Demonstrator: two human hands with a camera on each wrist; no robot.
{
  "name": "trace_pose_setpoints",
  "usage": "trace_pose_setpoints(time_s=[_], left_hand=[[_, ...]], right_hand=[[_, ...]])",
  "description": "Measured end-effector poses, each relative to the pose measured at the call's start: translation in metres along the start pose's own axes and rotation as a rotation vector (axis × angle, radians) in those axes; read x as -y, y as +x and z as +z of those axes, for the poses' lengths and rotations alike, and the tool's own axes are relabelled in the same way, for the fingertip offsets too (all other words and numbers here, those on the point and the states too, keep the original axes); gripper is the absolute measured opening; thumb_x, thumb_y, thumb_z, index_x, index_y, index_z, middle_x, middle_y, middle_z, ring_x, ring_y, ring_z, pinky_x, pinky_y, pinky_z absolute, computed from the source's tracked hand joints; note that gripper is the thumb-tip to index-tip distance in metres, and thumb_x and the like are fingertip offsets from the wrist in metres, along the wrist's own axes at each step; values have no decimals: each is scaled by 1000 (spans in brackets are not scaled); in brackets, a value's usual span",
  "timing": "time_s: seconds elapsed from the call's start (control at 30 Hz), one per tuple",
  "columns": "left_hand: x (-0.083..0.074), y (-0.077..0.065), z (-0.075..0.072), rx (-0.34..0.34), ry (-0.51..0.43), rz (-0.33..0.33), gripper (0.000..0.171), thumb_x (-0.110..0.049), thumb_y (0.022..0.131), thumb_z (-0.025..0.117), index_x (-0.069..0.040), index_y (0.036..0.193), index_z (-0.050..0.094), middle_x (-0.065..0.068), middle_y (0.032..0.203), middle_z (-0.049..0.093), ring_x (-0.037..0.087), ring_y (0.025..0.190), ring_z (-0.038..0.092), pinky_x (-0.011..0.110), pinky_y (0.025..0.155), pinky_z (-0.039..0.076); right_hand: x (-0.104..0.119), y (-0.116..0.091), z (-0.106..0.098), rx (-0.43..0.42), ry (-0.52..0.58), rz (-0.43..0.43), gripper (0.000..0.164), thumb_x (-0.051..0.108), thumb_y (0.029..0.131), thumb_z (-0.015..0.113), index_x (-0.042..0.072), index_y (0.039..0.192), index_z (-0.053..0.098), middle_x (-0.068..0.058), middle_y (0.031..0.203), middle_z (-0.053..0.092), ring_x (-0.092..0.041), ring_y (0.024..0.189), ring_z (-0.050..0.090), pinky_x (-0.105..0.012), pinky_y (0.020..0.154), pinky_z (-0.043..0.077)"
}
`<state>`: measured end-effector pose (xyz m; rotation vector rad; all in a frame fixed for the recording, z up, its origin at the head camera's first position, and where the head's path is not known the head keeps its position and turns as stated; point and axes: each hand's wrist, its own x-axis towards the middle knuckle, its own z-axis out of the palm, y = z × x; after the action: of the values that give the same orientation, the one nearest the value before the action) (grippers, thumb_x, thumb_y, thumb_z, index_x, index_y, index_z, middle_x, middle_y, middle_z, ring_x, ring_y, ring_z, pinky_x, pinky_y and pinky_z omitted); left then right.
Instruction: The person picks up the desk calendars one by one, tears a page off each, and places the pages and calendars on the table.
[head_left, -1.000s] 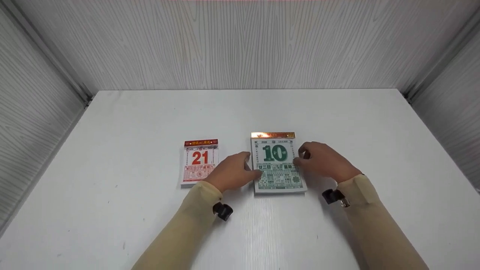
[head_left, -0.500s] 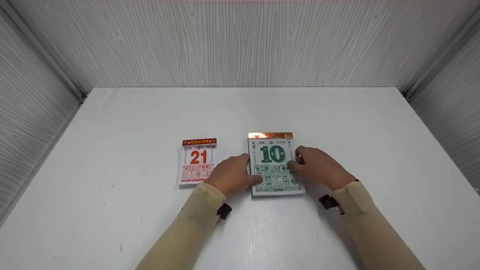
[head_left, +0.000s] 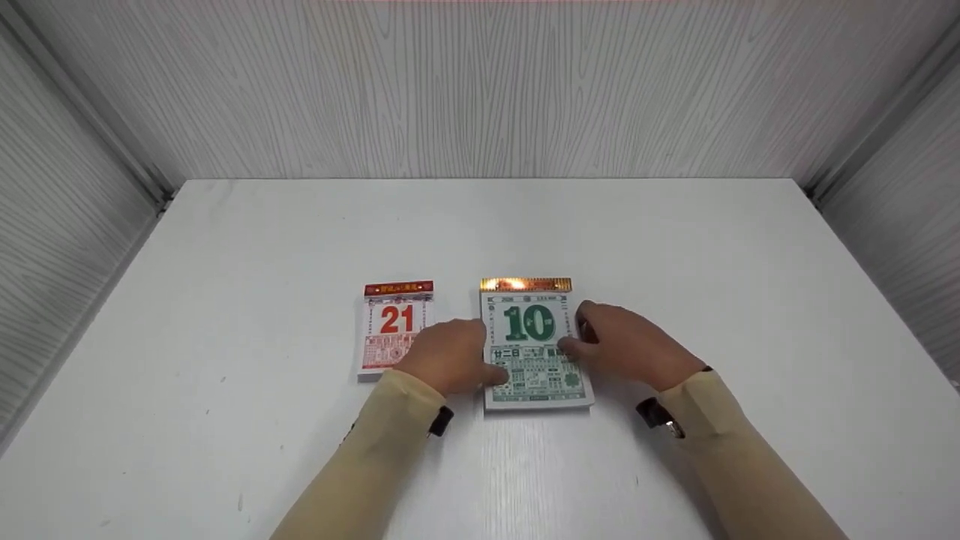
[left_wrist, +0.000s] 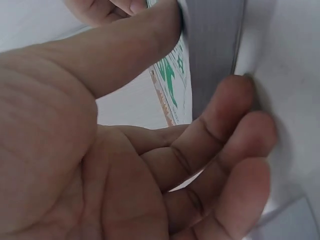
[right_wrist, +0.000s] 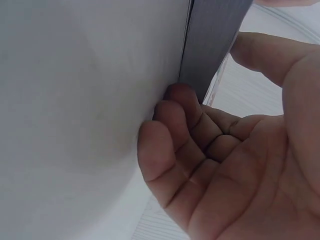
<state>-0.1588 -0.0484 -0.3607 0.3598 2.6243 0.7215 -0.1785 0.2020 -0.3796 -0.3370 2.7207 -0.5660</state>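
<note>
A thick tear-off calendar (head_left: 536, 375) with a green "10" and a shiny gold top strip lies face up on the white table. My left hand (head_left: 450, 356) grips its left edge, thumb on the top page. On the opposite edge, my right hand (head_left: 634, 349) holds it with the thumb over the page and the fingers at the side. Both wrist views show curled fingertips low against the thick page block (left_wrist: 215, 50), close to the tabletop. Left of it lies a smaller tear-off calendar (head_left: 396, 319) with a red "21"; my left hand partly covers its lower right corner.
The white tabletop (head_left: 225, 247) has a few small dark marks. A grey wood-grain panel (head_left: 480, 90) rises behind its back edge, and similar side panels stand at left and right.
The green calendar has slid left and a little toward me, with both hands moving along with it. My right thumb has come further over its page. The red calendar stays in place.
</note>
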Motion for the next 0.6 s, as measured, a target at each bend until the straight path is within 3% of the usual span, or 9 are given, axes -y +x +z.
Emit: trace_pose_setpoints(time_s=[0.43, 0.6], left_hand=[[3, 3, 0, 34, -55, 4, 28, -26, 86, 85, -16, 109, 72, -3, 90, 72, 19, 83, 64, 39, 81, 53], [3, 5, -3, 63, -31, -21, 20, -27, 91, 76, -16, 107, 70, -1, 87, 69, 20, 80, 61, 36, 72, 49]], right_hand=[[-1, 3, 1, 0, 39, 9, 34, 40, 99, 68, 9, 109, 59, -4, 96, 63, -23, 88, 56, -38, 78, 46], [-3, 5, -1, -4, 46, 33, 37, 40, 99, 66, 6, 112, 61, -6, 100, 64, -24, 91, 56, -41, 81, 48]])
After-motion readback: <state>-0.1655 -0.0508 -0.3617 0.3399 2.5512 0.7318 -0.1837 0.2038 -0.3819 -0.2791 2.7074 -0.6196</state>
